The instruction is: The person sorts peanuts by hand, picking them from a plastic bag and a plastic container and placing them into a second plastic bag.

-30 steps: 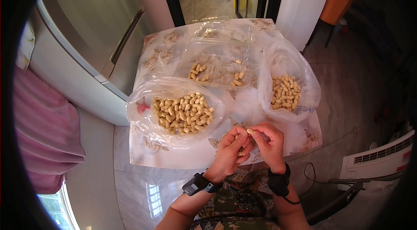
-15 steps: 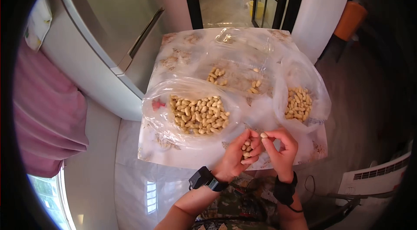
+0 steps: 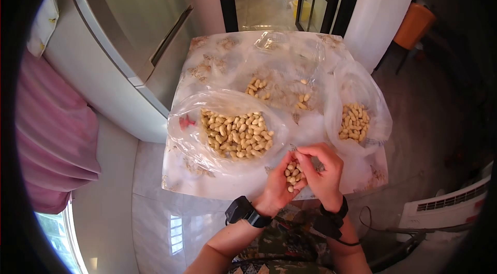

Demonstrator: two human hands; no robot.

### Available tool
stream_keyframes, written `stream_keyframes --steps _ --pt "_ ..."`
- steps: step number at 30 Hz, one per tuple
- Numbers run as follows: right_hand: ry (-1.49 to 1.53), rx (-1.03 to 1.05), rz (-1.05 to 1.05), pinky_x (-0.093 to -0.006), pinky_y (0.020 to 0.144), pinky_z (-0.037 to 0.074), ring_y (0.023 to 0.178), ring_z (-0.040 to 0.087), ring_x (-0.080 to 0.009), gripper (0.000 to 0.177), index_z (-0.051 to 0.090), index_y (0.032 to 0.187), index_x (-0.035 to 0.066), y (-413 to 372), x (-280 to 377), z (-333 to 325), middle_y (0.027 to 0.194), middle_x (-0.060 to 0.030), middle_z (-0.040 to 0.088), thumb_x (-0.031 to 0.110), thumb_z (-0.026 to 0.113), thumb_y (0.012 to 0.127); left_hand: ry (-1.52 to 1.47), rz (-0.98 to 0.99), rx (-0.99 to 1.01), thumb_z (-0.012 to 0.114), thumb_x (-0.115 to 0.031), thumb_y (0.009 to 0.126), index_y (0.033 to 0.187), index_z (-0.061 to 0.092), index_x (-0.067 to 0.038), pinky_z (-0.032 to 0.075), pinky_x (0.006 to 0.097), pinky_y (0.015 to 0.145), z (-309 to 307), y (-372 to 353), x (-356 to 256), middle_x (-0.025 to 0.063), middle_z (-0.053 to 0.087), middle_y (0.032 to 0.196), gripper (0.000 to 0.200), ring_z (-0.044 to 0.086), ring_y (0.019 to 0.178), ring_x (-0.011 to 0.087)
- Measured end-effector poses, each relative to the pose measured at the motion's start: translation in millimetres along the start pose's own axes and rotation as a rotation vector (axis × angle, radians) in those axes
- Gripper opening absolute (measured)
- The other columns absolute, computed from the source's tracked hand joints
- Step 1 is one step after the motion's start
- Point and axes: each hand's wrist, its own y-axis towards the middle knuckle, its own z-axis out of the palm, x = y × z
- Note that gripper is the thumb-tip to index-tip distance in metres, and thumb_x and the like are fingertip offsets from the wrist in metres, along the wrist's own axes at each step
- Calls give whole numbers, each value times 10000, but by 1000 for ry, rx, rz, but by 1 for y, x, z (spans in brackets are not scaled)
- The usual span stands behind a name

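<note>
Several unshelled peanuts (image 3: pixel 293 173) lie cupped in my left hand (image 3: pixel 278 188), whose fingers curl around them. My right hand (image 3: pixel 326 170) reaches over from the right, thumb and forefinger closed together at my left fingertips. What that pinch holds is hidden. Just beyond my left hand, a clear plastic bag (image 3: pixel 189 157) lies spread open with a large pile of peanuts (image 3: pixel 238 134) in it. To the right, another plastic bag (image 3: pixel 380 113) holds a smaller heap of peanuts (image 3: pixel 354 121).
A table with a patterned cover (image 3: pixel 207 48) carries everything. Toward its back lie a clear plastic tray (image 3: pixel 272 41) and two small groups of peanuts (image 3: pixel 256 86). A fridge (image 3: pixel 140 25) stands at the left, an orange stool (image 3: pixel 415 25) at the back right.
My right hand has moved left, from holding a peanut apart to meeting my left fingertips. My left hand has opened slightly, so more of its peanuts show.
</note>
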Motion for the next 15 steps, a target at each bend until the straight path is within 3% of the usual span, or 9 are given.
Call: stream_keyframes --steps 1,3,4,8,12,15 --pt "-7 2 6 -264 637 503 722 635 -181 168 679 943 26 -8 -1 -6 848 -85 650 -29 696 785 -7 -6 -1 386 -368 1028 1009 581 -126 424 212 554 3 1 2 -19 596 873 311 564 745 94" --pt "27 -48 82 -261 648 495 715 625 -167 156 682 915 18 -23 -2 -18 828 -77 649 -35 707 771 6 147 -53 393 -372 1026 1010 582 -104 479 262 740 13 3 8 15 597 910 328 576 868 137" --pt "39 -38 94 -260 658 489 720 617 -158 172 683 912 16 -32 -5 -23 829 -74 649 -28 730 752 -46 155 98 400 -368 1023 1020 576 -96 465 309 898 -3 9 9 48 607 991 324 577 981 188" --pt "33 32 92 -278 673 496 752 619 -172 210 680 934 23 -48 -2 -31 850 -77 642 8 758 739 -102 189 148 408 -361 1020 1050 560 -99 459 364 970 -7 14 10 67 614 1096 304 566 1116 239" --pt "-12 144 87 -322 707 526 768 631 -209 217 668 946 25 -39 6 -14 920 -88 629 21 754 747 -68 187 115 411 -364 1019 1048 560 -94 449 395 987 -2 12 12 71 615 1090 310 558 1136 249" --pt "-8 145 30 -266 676 490 763 606 -167 246 682 972 32 -43 -6 -9 903 -73 619 -2 746 736 -41 238 113 449 -341 1007 1022 565 -65 424 399 1022 -2 13 13 106 603 1108 300 529 1163 279"
